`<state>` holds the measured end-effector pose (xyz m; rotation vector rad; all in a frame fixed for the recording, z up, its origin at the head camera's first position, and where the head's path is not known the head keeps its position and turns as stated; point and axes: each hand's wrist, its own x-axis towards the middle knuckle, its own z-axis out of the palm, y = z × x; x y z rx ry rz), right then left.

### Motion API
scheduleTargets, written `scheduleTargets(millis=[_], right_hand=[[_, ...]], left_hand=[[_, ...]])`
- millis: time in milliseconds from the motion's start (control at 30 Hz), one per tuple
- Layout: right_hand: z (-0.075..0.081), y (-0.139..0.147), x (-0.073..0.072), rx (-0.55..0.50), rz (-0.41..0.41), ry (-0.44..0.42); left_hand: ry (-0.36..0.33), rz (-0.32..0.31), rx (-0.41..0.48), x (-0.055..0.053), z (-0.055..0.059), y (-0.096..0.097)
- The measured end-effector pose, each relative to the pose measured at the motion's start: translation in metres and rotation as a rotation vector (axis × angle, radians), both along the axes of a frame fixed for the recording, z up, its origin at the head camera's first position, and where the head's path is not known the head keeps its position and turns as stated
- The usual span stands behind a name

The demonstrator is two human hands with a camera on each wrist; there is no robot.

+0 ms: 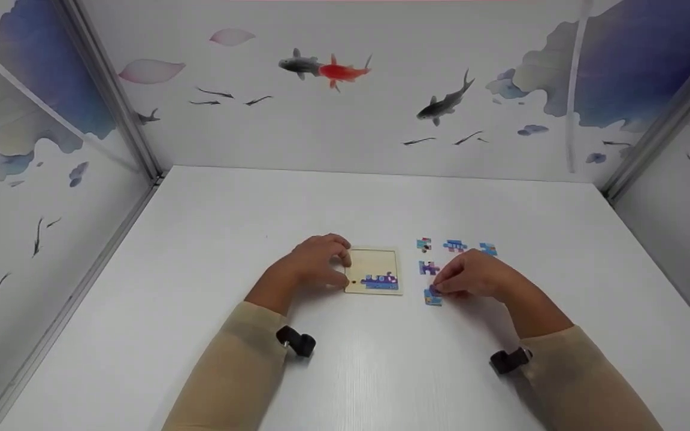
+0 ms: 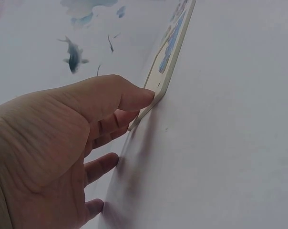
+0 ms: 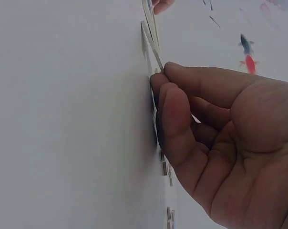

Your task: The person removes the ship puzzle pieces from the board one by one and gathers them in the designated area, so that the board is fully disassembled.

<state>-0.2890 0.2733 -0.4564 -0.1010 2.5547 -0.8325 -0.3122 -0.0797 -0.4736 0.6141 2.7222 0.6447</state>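
A shallow wooden puzzle tray (image 1: 372, 260) lies flat on the table, with a joined strip of blue and purple pieces (image 1: 381, 282) along its lower right part. My left hand (image 1: 321, 260) holds the tray by its left edge; in the left wrist view the thumb (image 2: 137, 98) presses on its corner. Right of the tray, my right hand (image 1: 480, 275) pinches a blue puzzle piece (image 1: 433, 298) between thumb and fingertips. Seen from the right wrist, that puzzle piece (image 3: 152, 47) is tilted with its edge toward the camera. The fingertips cover part of it.
Beyond the right hand lie loose puzzle pieces: a purple one (image 1: 428, 267), a multicoloured one (image 1: 423, 244), a blue striped one (image 1: 455, 245) and another blue one (image 1: 488, 248). Walls printed with fish (image 1: 345, 72) border the white table (image 1: 345, 371).
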Motion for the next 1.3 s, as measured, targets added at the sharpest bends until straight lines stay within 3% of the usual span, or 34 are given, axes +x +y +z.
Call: scheduleTargets(millis=[267,500,667,1033,1300], right_hand=[[0.007,-0.006,0.003,-0.025,-0.012,-0.026],[0.019,-0.027,0.005,-0.076,0.011,-0.042],[0.026,-0.043,0.0,-0.111,0.052,-0.029],[0.03,-0.085,-0.016,-0.164,0.12,-0.016],[0.024,-0.094,-0.02,-0.158,0.135,-0.034]], left_hand=[[-0.01,0.011,-0.009,0.003,0.001,0.0],[0.012,-0.033,-0.001,0.002,0.002,-0.002],[0.021,-0.048,0.009,0.002,0.002,-0.004],[-0.004,0.004,-0.009,0.003,0.004,0.0],[-0.018,-0.004,-0.007,0.001,0.003,0.001]])
